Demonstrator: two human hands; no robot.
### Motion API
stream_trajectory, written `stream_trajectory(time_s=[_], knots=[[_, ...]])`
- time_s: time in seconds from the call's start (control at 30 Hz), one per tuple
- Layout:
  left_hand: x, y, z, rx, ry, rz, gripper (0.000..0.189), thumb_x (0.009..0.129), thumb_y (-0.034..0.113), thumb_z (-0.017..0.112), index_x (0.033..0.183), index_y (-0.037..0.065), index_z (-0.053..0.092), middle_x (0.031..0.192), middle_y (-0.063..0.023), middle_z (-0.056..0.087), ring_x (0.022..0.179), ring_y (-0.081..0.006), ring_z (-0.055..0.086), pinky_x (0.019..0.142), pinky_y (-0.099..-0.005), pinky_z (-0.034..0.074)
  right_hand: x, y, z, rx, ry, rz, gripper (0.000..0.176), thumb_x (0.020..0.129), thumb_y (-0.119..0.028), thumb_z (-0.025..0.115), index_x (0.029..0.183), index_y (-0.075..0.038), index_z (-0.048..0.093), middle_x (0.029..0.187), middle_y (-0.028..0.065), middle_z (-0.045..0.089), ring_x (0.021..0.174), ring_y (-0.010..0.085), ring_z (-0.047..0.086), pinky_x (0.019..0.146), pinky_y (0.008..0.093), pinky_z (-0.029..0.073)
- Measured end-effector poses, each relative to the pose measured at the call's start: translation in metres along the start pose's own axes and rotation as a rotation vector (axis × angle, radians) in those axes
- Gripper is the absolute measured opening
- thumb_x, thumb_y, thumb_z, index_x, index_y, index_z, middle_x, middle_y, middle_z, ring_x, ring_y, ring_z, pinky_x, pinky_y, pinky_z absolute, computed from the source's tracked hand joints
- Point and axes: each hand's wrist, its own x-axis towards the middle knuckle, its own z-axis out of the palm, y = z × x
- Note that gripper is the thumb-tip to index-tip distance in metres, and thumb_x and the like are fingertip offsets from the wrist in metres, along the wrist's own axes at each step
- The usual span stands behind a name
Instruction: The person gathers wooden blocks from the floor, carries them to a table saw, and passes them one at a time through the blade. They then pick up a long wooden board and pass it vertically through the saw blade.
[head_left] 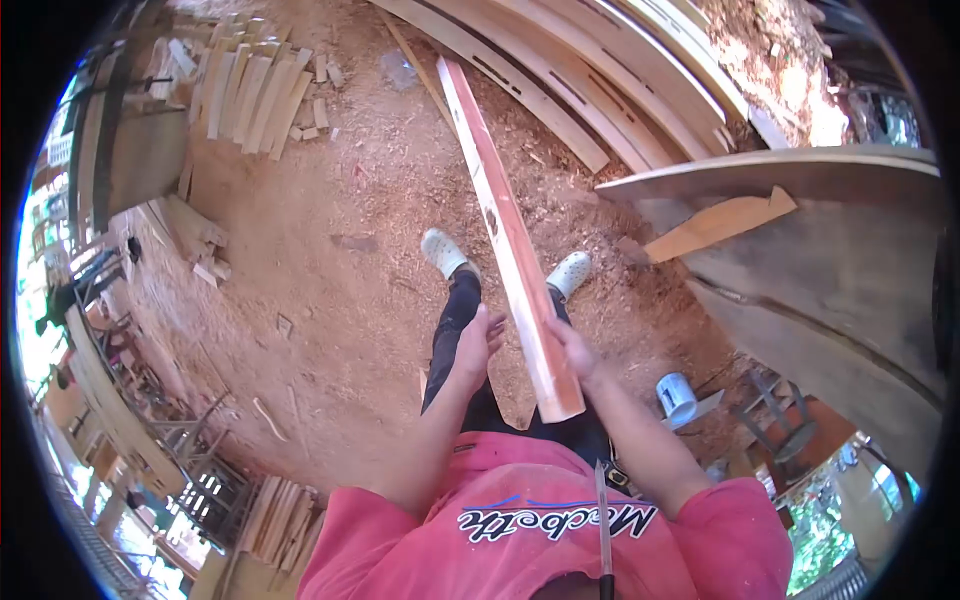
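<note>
A long squared wooden beam (505,240) with pale and reddish faces and a dark knot stretches forward from near my waist, between my feet. Against its right side rests my right hand (570,350), its fingers partly hidden by the wood. On the left, beside the beam with a small gap, my left hand (481,343) is held with its fingers apart and nothing in it. A thin pointed tool with a dark handle (604,540) lies against the front of my pink shirt (500,500).
Long curved planks (570,75) lie ahead, short boards (255,95) at the upper left. A large wooden panel (840,290) stands on the right, near a white bucket (677,397). Stacked strips (283,520) lie at the lower left.
</note>
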Motion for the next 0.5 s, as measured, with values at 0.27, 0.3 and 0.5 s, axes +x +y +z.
stream_trajectory(time_s=[0.27,0.3,0.5], knots=[[0.012,0.065,-0.027,-0.709,-0.323,-0.048,0.069,0.101,0.055,0.038,0.136,-0.004,0.043,0.126,-0.0197,0.059,0.110,-0.0288,0.061,0.102,-0.0438,0.045,-0.028,0.042,0.105,0.332,-0.210,0.031,0.062,0.101,-0.056,0.033,0.120,-0.002,0.056,0.094,0.0180,0.067,0.077,0.0269,0.068,0.070,0.0415,0.058],[0.013,0.070,-0.036,-0.554,-0.386,-0.031,0.068,0.100,0.053,0.043,0.135,-0.005,0.044,0.123,-0.0179,0.060,0.109,-0.0276,0.062,0.103,-0.0441,0.044,-0.029,0.045,0.115,0.356,-0.320,0.069,0.067,0.099,-0.062,0.032,0.120,-0.003,0.055,0.091,0.0187,0.066,0.074,0.0282,0.067,0.067,0.0433,0.058],[-0.012,0.109,-0.075,0.003,-0.342,0.056,0.060,0.089,0.039,0.068,0.121,-0.009,0.051,0.109,-0.0176,0.064,0.081,-0.0189,0.067,0.065,-0.0295,0.055,-0.018,0.054,0.172,0.311,-0.234,0.067,0.072,0.095,-0.069,0.036,0.117,-0.004,0.057,0.087,0.0165,0.066,0.071,0.0290,0.066,0.064,0.0428,0.057]])
